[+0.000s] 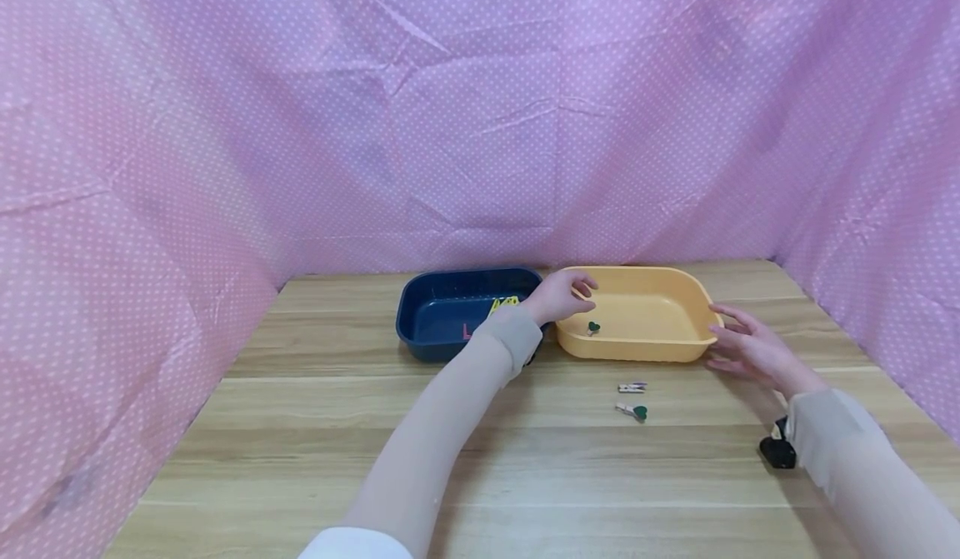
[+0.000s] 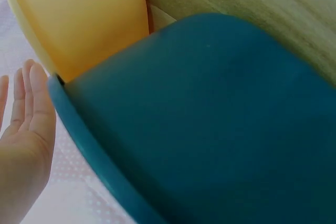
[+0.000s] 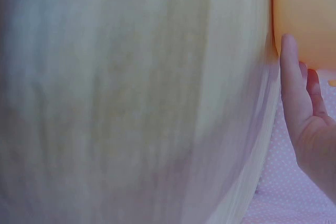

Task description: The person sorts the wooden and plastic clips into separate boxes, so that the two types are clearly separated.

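My left hand (image 1: 558,295) hovers over the left end of the yellow tray (image 1: 636,351), fingers loosely bent with nothing visible between them. In the left wrist view, the fingers (image 2: 35,95) look fairly straight beside the rim of the dark blue tray (image 2: 173,108). A small clothespin with a green heart (image 1: 593,327) lies inside the yellow tray, below this hand. At that tray's right end, my right hand (image 1: 753,349) touches the outer wall with spread fingers; the right wrist view shows its thumb (image 3: 290,72) extended along the tray.
Yellow pieces (image 1: 504,302) and a red piece (image 1: 467,331) lie in the dark blue tray, partly hidden by my left arm. In front of the yellow tray are a pale clothespin (image 1: 632,387) and another green-heart clothespin (image 1: 632,411). A pink dotted cloth (image 1: 480,126) hangs behind the table.
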`<move>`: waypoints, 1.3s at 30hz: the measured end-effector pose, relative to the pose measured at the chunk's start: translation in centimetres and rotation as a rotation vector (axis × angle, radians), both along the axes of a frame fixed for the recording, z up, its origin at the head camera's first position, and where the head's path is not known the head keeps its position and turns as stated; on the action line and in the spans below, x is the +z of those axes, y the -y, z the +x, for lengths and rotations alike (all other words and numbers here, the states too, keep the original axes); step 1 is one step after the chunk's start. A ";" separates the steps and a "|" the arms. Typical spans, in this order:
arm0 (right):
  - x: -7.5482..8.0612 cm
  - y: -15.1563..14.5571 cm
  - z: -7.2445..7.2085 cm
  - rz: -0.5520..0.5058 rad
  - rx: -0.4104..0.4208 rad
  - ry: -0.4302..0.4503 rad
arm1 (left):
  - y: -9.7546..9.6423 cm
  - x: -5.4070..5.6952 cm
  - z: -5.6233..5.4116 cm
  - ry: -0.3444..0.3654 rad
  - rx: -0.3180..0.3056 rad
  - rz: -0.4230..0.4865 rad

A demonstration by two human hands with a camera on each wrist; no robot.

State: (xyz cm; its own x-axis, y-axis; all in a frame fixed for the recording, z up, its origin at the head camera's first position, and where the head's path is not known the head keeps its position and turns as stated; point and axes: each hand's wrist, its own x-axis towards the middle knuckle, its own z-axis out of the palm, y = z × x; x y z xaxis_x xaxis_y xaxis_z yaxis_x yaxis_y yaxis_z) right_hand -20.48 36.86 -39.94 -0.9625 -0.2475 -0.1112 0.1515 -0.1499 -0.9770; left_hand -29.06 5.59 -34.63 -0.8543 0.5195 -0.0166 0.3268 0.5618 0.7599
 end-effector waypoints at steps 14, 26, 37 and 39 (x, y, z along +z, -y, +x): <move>0.0 -0.1 0.3 0.008 0.006 0.005 | 0.2 0.7 1.0 -0.033 -0.037 0.045; 0.0 -0.1 0.2 0.021 -0.005 0.024 | 0.4 1.3 2.8 -0.057 -0.076 0.127; 0.2 0.2 0.1 0.050 -0.012 0.031 | 0.7 1.2 4.4 -0.070 -0.153 0.180; 0.2 0.1 0.1 0.049 -0.011 0.031 | 0.7 1.1 4.8 -0.057 -0.166 0.188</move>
